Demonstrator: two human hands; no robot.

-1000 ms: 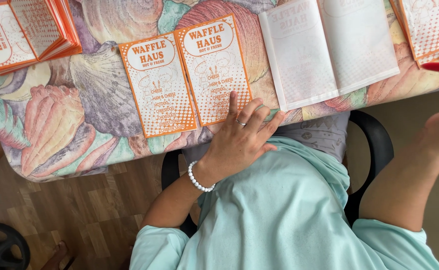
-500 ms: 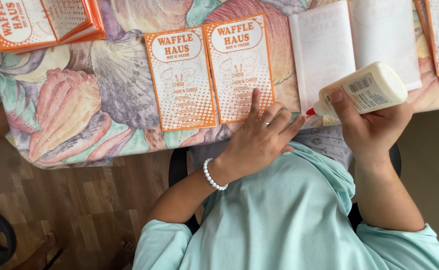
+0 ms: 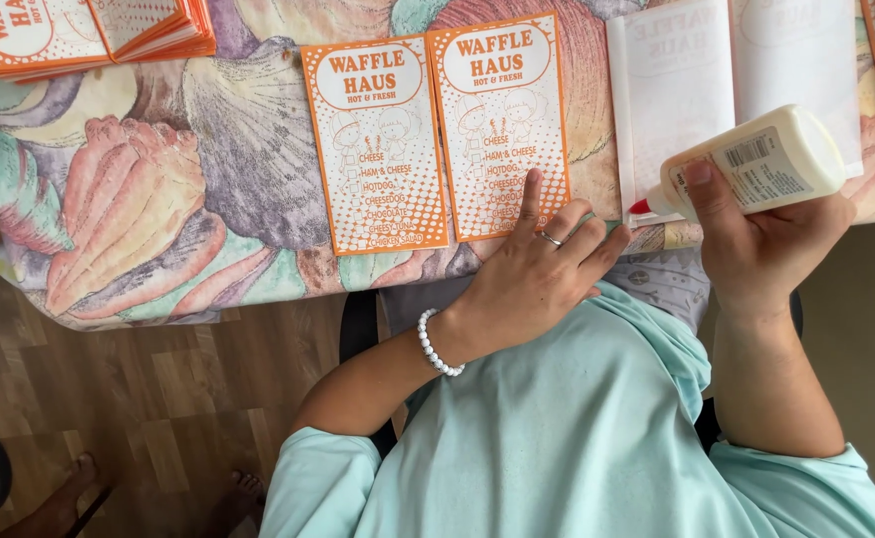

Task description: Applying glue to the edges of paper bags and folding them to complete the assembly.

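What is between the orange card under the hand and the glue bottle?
In the head view, between the orange card and the glue bottle lies a strip of seashell tablecloth, then a white sheet.

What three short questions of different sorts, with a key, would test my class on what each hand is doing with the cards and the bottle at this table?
1. True or false: the right hand holds the glue bottle with its red tip aimed toward the white sheets.
2. The left hand rests its fingers on: A) the stack of cards at the far left, B) the right one of two orange cards lying side by side, C) the bottle.
3. Fill in: the left wrist wears a white beaded ____.

Key: 1 true; 2 B; 3 bracelet.
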